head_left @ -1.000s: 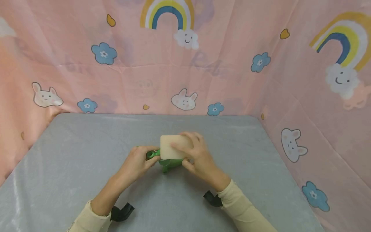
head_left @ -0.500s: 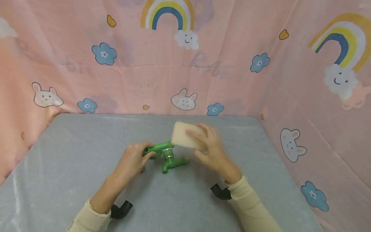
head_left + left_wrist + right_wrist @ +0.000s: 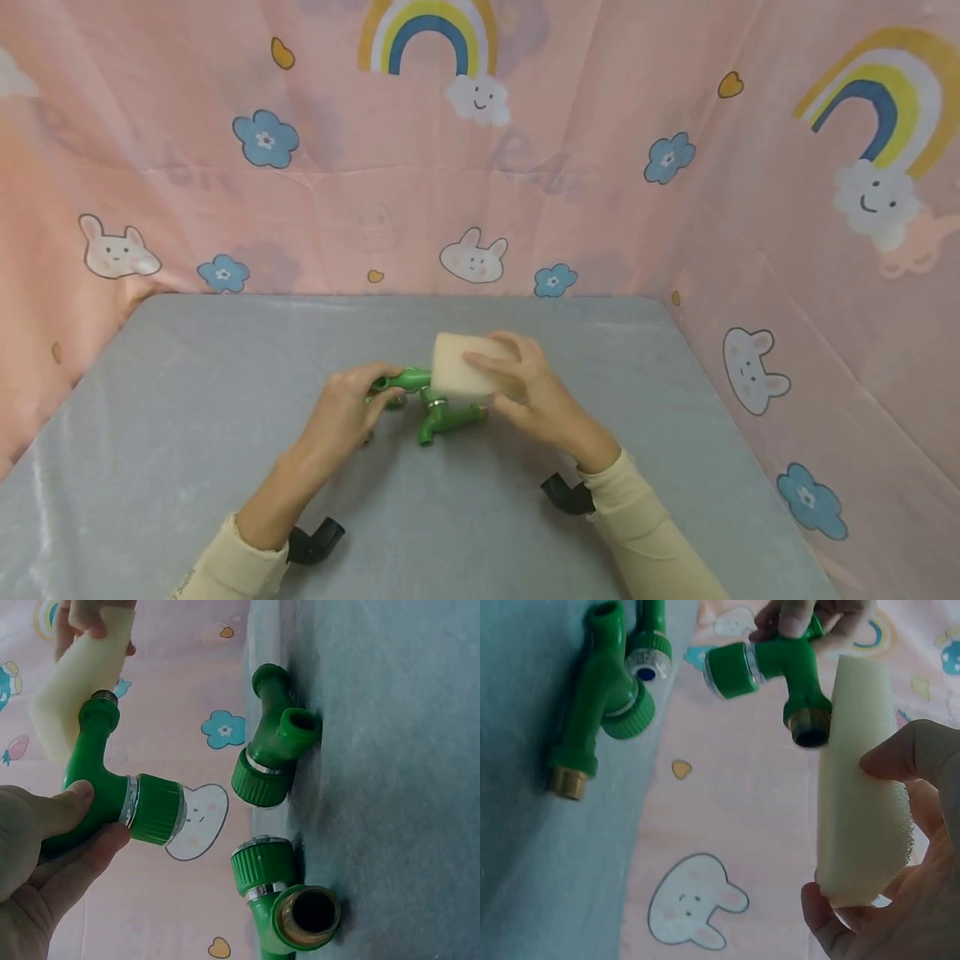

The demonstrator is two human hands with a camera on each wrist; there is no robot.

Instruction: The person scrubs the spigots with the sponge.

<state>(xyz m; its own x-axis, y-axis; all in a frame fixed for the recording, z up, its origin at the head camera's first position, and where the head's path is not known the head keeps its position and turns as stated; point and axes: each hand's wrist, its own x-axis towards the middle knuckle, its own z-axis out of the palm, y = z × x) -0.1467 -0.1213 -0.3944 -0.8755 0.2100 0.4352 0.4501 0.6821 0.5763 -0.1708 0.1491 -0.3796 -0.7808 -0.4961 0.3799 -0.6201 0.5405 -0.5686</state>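
My left hand point(image 3: 337, 412) pinches a green plastic tap point(image 3: 105, 799) between thumb and fingers, its body raised above the table. In the right wrist view the tap's threaded inlet end points toward a cream sponge point(image 3: 855, 787), right at its face. The sponge is gripped by my right hand point(image 3: 551, 404), thumb on one side and fingers on the other; in the head view it overlaps the tap's far end. Below them, a second green tap point(image 3: 450, 418) with a brass-coloured end lies on the table. Another green tap point(image 3: 264, 874) lies beside it, largely hidden by my left hand in the head view.
The grey cloth-covered table point(image 3: 637, 375) meets a pink printed curtain point(image 3: 600, 208) at the back and sides. A black curved piece point(image 3: 318, 542) sits at my left wrist, and a similar black piece point(image 3: 566, 494) at my right.
The sponge first moves up and right away from the held tap, tilting, then comes back left and levels out over its end. My left hand lifts the tap slightly.
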